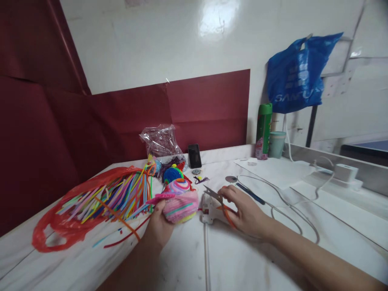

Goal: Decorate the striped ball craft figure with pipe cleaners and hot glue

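My left hand [159, 226] is closed around a fuzzy pink ball [182, 207] with green and yellow stripes, apparently wound from pipe cleaners. In my right hand [248, 208] is a pair of scissors [216, 195] with orange handles, its blades slightly parted and pointing left toward the ball without touching it. Beneath the scissors lies a white glue gun [209, 210] on the table. Just behind the pink ball sit a swirled pink-and-white ball [178, 186] and a blue one [172, 175] with a green band. My left fingers are partly hidden by the ball.
Colourful pipe cleaners [112, 198] lie on a red plastic bag [51, 238] at left. A phone [194, 156] leans at the back, near crumpled clear plastic [160, 139]. To the right are a blue craft knife [250, 193], cables [291, 210], a charger [345, 173], a green spray can [263, 131] and a cup [276, 144].
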`<state>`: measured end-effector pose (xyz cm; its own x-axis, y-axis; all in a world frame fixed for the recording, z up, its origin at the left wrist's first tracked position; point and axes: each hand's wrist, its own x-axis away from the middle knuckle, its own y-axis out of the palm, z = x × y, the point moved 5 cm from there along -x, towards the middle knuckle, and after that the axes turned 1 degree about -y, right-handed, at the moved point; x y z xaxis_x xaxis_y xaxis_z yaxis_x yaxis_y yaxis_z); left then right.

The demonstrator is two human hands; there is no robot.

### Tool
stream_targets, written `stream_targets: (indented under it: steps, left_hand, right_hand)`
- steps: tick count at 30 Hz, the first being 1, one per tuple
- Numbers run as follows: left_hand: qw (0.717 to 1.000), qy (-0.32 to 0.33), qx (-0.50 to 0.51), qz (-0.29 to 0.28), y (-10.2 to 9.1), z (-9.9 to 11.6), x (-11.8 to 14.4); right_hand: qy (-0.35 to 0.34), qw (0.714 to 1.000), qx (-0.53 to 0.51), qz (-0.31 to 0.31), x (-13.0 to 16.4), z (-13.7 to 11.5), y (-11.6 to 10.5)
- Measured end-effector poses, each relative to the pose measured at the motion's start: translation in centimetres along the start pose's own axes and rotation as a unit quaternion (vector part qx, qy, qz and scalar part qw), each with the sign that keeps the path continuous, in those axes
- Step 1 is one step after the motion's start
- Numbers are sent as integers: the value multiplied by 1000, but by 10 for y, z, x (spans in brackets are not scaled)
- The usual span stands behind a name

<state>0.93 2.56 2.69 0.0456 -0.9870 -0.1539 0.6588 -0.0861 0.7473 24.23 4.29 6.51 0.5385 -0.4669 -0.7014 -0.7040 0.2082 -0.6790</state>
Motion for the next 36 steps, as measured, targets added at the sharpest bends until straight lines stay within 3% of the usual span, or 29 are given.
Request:
stream_targets:
  steps: [5,14,19,24,29,36]
  left_hand:
    - [996,44,-79,-13,14,-2,7]
    - [986,77,-143,-27,13,-8,18]
    - [981,102,-167,-6,15,-7,21]
    - [964,149,-211,60,24,2,24]
    - [947,176,-257,77,32,6,29]
    - [956,163,-236,61,28,3,29]
  right_hand:
    - [-56,997,50,11,-1,-18,7]
    - [-12,1000,-6,0,2,-33,15]
    - [35,998,-47,-35,6,-33,25]
    - [75,991,-103,-42,9,-34,31]
    - [62,991,-111,-30,7,-39,27]
    - [33,994,-96,-34,7,-44,30]
